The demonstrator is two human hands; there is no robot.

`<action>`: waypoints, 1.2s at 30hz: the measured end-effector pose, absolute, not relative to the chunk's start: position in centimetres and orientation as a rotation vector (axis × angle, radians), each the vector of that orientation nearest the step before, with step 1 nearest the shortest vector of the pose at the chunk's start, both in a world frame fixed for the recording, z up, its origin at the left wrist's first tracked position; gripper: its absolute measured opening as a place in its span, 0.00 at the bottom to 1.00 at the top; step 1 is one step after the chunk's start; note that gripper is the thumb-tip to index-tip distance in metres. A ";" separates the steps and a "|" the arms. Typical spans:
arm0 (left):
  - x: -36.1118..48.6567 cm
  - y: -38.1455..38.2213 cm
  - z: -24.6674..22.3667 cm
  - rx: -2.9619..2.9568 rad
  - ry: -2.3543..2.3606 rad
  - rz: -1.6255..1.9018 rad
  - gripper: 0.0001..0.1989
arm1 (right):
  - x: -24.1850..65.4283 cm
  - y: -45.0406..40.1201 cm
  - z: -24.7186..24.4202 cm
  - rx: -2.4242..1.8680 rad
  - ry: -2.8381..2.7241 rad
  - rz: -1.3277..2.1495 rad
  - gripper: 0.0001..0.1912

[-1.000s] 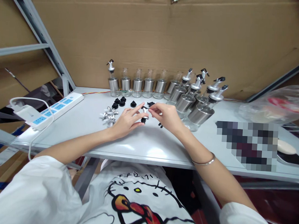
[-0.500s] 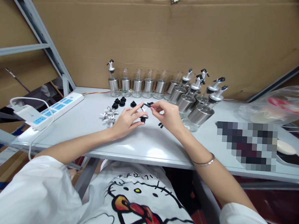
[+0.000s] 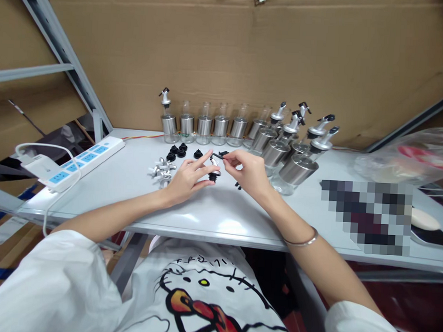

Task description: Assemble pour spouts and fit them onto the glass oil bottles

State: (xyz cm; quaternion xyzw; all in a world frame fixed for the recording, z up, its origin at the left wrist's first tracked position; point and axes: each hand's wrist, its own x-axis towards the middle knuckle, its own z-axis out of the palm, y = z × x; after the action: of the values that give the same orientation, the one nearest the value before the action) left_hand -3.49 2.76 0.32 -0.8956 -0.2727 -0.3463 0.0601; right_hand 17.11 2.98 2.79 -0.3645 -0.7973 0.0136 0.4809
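A silver-coloured pouring spout (image 3: 214, 162) with a ribbed black stopper (image 3: 213, 178) is held over the pale grey tabletop (image 3: 204, 209).
It is pinched between thumb and fingers of the left hand (image 3: 185, 181); a thin black lever (image 3: 218, 156) at its top is pinched by the right hand (image 3: 249, 173).

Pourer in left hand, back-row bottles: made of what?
Pourer: silvery and shiny, metal or plated plastic; black ribbed stopper, probably rubber or soft plastic. Bottles: probably glass, being clear with glossy highlights; their sleeves look like brushed steel, given streaky grey sheen.
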 end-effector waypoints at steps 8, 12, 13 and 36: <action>-3.6 2.9 0.0 -2.690 -0.835 -1.041 0.19 | 17.1 2.8 2.8 -0.873 -1.990 0.018 0.05; -3.6 3.0 0.0 -2.704 -0.856 -1.040 0.20 | 17.0 2.7 2.8 -0.857 -1.963 -0.011 0.05; -3.6 2.9 0.0 -2.710 -0.859 -1.041 0.20 | 16.9 2.7 2.8 -0.858 -1.939 -0.024 0.05; -3.6 2.6 0.2 -2.661 -0.852 -1.075 0.20 | 17.2 2.3 3.1 -0.763 -2.013 -0.082 0.05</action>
State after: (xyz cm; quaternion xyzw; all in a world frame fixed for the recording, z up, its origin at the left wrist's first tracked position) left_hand -3.55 2.61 0.24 -0.8864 -0.2838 -0.3582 0.0740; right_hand 17.20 2.27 3.12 -0.3120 -0.8229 -0.0336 0.4737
